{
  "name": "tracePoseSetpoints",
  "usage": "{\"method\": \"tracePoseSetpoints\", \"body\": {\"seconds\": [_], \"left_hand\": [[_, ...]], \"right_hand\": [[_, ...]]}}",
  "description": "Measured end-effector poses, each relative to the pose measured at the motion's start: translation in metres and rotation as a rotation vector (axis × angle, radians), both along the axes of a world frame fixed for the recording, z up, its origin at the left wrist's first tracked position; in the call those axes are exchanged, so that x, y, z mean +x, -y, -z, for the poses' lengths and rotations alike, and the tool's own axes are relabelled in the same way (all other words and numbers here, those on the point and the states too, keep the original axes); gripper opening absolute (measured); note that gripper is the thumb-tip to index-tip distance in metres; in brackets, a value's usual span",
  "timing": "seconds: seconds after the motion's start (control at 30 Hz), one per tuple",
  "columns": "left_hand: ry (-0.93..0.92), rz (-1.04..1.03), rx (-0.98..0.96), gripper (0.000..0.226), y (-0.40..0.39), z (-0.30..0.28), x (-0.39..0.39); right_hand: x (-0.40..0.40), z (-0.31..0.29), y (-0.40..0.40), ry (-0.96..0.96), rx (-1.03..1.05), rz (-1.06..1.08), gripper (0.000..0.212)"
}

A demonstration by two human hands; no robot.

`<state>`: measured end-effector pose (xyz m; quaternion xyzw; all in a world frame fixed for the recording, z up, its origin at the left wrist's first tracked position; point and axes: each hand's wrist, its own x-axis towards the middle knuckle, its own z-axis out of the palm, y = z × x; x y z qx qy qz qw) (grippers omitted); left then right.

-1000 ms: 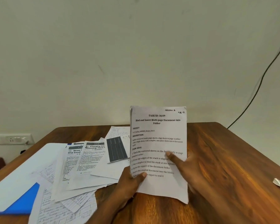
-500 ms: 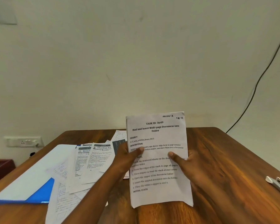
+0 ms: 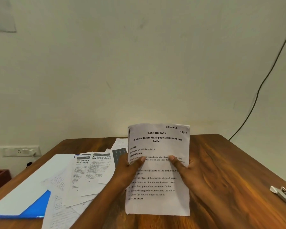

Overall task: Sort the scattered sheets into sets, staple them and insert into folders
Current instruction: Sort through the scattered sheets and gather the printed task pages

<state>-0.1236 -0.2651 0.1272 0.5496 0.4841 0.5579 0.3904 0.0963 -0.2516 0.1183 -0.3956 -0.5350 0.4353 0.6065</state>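
So the wooden table [image 3: 221,162] takes up the bottom of the view, and the left half of it is buried under loose sheets [image 3: 92,176] fanned out every which way, with a white and blue folder [image 3: 28,192] lying flat at the left edge under some of them. Front and centre is the set [image 3: 158,202] being gathered: a small stack stood upright, long axis running up and down, bottom edge resting on or just above the tabletop, I can't quite tell which. Left hand [image 3: 127,172] pinches the left edge and right hand [image 3: 186,172] pinches the right edge, each with a thumb pressed on the front page around mid height and the other fingers hidden behind the paper. Top page reads "Section 1", so I'd guess this is set one getting squared up. The thing that matters for the next bit: the stapler [image 3: 284,195] is lying well off to the right, near the table's right edge, so the right hand is clearly the closer one, and the left would have to keep hold of the stack alone. Top corners are free of fingers, which is handy.
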Motion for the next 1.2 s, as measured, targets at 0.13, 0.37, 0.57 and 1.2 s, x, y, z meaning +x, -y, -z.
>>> {"method": "tracePoseSetpoints", "body": {"seconds": [0.13, 0.37, 0.57, 1.2], "left_hand": [[-0.006, -0.011, 0.031, 0.019, 0.002, 0.002, 0.001], [0.043, -0.008, 0.035, 0.016, -0.005, 0.005, 0.002], [0.017, -0.019, 0.010, 0.016, -0.012, 0.007, 0.001], [0.031, -0.038, 0.007, 0.015, -0.014, 0.011, 0.003]], "right_hand": [[0.008, -0.020, -0.003, 0.044, 0.046, 0.036, 0.009], [0.048, -0.090, -0.010, 0.116, 0.382, 0.218, 0.042], [0.056, -0.097, -0.016, 0.219, 0.375, 0.229, 0.032], [0.049, -0.087, -0.018, 0.251, 0.430, 0.340, 0.027]]}}
